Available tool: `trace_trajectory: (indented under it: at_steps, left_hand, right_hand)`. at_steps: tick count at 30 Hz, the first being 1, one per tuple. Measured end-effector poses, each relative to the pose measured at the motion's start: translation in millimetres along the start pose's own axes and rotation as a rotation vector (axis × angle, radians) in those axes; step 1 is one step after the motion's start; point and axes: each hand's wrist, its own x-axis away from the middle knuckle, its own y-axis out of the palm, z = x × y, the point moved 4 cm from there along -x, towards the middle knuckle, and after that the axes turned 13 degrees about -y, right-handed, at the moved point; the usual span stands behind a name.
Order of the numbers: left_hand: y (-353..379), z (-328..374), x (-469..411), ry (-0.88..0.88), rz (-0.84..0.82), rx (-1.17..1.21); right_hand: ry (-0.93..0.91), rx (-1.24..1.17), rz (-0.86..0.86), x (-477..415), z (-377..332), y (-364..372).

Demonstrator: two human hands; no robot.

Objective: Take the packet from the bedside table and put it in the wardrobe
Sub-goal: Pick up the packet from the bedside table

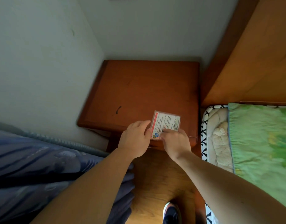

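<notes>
A small flat packet, white with a red stripe and printed text, lies at the front right corner of the reddish-brown bedside table. My left hand grips the packet's left edge, with the thumb against it. My right hand holds the packet's near edge, fingers on top of its lower part. The packet's near corner pokes out over the table's front edge. No wardrobe is in view.
A bed with a green sheet and a black-and-white patterned mattress edge stands to the right, its wooden headboard behind. A blue-grey curtain or cloth hangs at left. Wooden floor and my shoe lie below.
</notes>
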Motion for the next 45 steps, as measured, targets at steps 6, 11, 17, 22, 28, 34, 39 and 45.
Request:
trace_trajectory:
  at_steps: [6, 11, 17, 22, 28, 34, 39, 45]
  left_hand:
    - [-56, 36, 20, 0.074, 0.012, -0.051]
    - [-127, 95, 44, 0.147, 0.076, -0.056]
    - [-188, 163, 91, 0.265, 0.052, -0.053]
    - [-229, 219, 148, 0.395, 0.051, -0.045]
    - [-245, 275, 244, 0.667, 0.007, -0.058]
    - [-223, 303, 384, 0.963, -0.035, -0.143]
    - [-188, 317, 500, 1.201, -0.074, -0.188]
    - [-139, 315, 640, 1.461, -0.166, -0.174]
  right_hand:
    - [0.078, -0.050, 0.012, 6, 6, -96]
    - [0.174, -0.035, 0.044, 12, 18, -194]
    - [0.313, -0.019, 0.162, 61, 25, -314]
    - [0.526, 0.014, 0.302, 141, 29, -398]
    - [0.714, 0.128, 0.501, 262, -16, -467]
    - [0.929, 0.256, 0.642, 414, -109, -489]
    - [1.164, 0.301, 0.676, 546, -183, -486]
    - [1.430, 0.337, 0.817, 698, -275, -464]
